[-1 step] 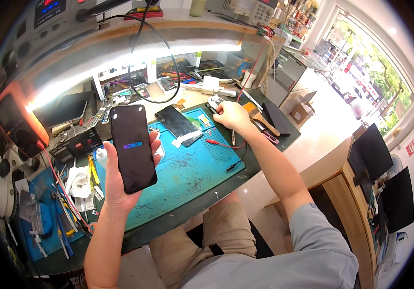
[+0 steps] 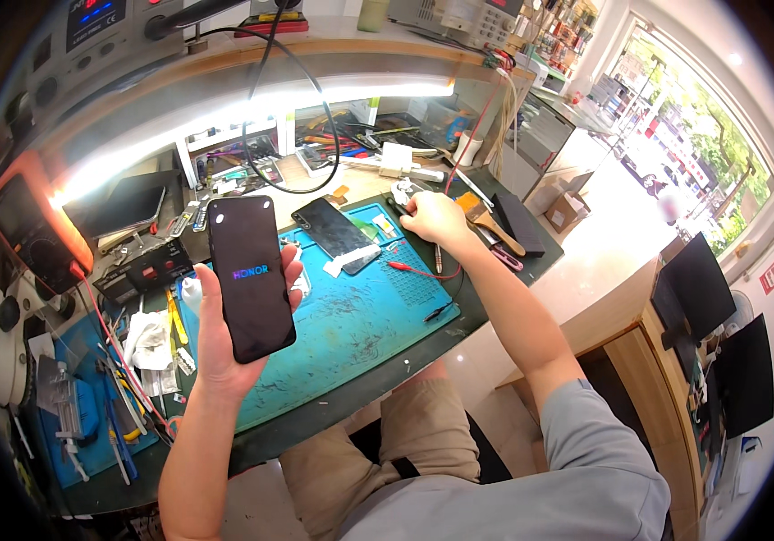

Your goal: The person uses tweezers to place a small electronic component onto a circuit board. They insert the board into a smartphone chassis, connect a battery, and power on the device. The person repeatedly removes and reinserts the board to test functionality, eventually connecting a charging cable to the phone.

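Note:
My left hand (image 2: pixel 223 365) grips a black smartphone (image 2: pixel 253 307) upright above the mat, thumb along one side and fingertips round the other. A small coloured logo glows on its dark screen. Further right, my right hand (image 2: pixel 436 221) reaches to the far right corner of the blue work mat (image 2: pixel 324 338). Its fingers are bent together by a dark object at the mat's edge; what they pinch is hidden. Between the hands, a second dark phone (image 2: pixel 334 230) lies on the mat with a white strip (image 2: pixel 352 261) across its lower end. Below my right hand runs a red test lead (image 2: pixel 400 267).
A wooden-handled brush (image 2: pixel 498 233) and a black box (image 2: pixel 518 224) lie right of my right hand. An orange multimeter (image 2: pixel 33 225) stands at the left, near pliers and tweezers. A black cable loop (image 2: pixel 333 135) hangs over the bench's back, before piled tools.

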A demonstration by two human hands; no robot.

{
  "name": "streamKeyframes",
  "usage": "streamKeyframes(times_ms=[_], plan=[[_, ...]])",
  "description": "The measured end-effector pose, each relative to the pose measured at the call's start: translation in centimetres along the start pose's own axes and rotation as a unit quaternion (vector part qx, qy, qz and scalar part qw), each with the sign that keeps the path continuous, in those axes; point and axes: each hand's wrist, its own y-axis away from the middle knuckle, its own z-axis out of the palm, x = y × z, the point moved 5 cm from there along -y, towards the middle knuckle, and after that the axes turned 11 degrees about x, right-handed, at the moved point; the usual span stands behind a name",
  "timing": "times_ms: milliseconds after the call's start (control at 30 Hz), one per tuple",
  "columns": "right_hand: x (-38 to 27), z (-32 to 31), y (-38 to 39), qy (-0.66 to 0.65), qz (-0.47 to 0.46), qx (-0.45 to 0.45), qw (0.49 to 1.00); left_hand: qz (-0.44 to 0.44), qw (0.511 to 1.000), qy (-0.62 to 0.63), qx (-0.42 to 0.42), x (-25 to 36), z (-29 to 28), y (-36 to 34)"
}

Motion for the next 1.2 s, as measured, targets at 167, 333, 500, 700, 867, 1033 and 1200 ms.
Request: streamKeyframes(times_ms=[167,333,500,700,867,1033,1200], plan=[[-2.2,-1.0,0.7,-0.038,-0.116,0.083,0.989,0.012,1.000,0.011,0.005,0.8,0.1,0.1],[-3.2,1.1,0.5,-0.082,-0.188,-0.017,0.979,0.040,0.999,0.025,0.001,2.1,0.3,0.2],[-2.8,-0.4,0.1,-0.161,-0.143,-0.015,0.976,0.040,0.996,0.081,-0.014,3.1,0.0,-0.2],[-3.0,-0.1,0.4,-0.108,-0.168,-0.046,0.979,0.049,0.995,0.087,-0.020,3.7,-0.2,-0.1],[-2.4,0.5,0.3,-0.106,-0.148,-0.058,0.982,0.042,0.995,0.088,-0.014,3.5,-0.2,-0.2],[-2.4,0.5,0.3,-0.079,-0.116,-0.065,0.988,0.047,0.996,0.070,-0.009,3.4,-0.2,-0.2],[-2.5,0.0,0.4,-0.062,-0.132,-0.080,0.986,0.053,0.997,0.064,0.002,3.4,-0.2,-0.1]])
